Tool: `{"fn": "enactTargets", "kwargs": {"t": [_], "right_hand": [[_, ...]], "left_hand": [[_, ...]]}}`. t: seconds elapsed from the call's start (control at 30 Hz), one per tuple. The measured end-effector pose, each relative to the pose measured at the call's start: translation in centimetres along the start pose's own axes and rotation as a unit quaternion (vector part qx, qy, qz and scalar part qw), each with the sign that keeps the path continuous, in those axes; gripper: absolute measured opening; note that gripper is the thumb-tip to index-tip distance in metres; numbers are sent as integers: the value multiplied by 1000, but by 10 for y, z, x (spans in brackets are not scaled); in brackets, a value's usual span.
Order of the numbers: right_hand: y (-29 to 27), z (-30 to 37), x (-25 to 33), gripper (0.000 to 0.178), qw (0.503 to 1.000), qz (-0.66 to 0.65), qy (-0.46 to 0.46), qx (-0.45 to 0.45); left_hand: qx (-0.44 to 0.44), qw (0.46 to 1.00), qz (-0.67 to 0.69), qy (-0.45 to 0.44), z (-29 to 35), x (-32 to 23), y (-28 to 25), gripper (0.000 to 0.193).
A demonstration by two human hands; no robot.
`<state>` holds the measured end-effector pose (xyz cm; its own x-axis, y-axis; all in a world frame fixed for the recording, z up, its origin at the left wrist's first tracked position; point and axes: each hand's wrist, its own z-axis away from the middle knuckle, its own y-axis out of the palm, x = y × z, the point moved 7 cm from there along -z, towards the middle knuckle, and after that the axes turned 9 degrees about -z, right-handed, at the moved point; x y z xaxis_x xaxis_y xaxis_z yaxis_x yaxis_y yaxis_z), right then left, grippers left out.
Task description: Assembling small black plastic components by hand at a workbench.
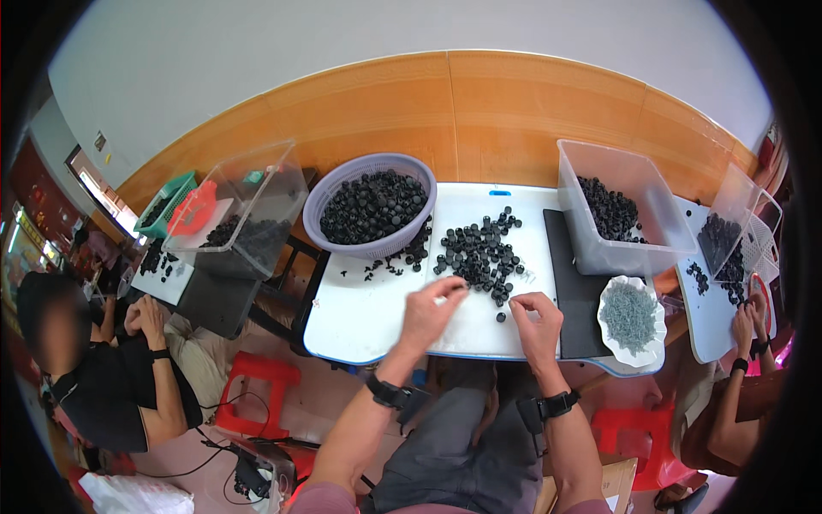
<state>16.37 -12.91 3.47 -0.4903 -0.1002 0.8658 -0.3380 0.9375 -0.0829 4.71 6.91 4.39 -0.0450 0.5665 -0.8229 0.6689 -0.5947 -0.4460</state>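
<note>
My left hand point(432, 310) is over the white table, its thumb and fingers pinched together at the near left edge of a heap of small round black parts point(479, 257). Something dark shows at its fingertips, too small to name. My right hand point(538, 325) is closed in a pinch at the heap's near right side; what it holds, if anything, is hidden. One loose black part point(501, 317) lies between the hands. A few thin grey pieces point(528, 278) are scattered just beyond my right hand.
A purple basket point(314, 224) full of black parts stands at the back left. On the right are a clear plastic bin point(664, 250), a black mat point(579, 330) and a white scalloped dish point(658, 330) of thin grey pieces. People sit at neighbouring tables on both sides.
</note>
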Motion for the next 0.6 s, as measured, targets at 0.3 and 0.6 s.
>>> {"fn": "enactTargets", "kwargs": {"t": [0.3, 0.6], "right_hand": [[-2, -10, -1, 6, 997, 11, -22, -69], [-12, -9, -24, 11, 994, 15, 43, -100]], "left_hand": [[-175, 918, -288, 209, -114, -61, -112, 43], [86, 977, -170, 101, 1, -30, 56, 25]]}}
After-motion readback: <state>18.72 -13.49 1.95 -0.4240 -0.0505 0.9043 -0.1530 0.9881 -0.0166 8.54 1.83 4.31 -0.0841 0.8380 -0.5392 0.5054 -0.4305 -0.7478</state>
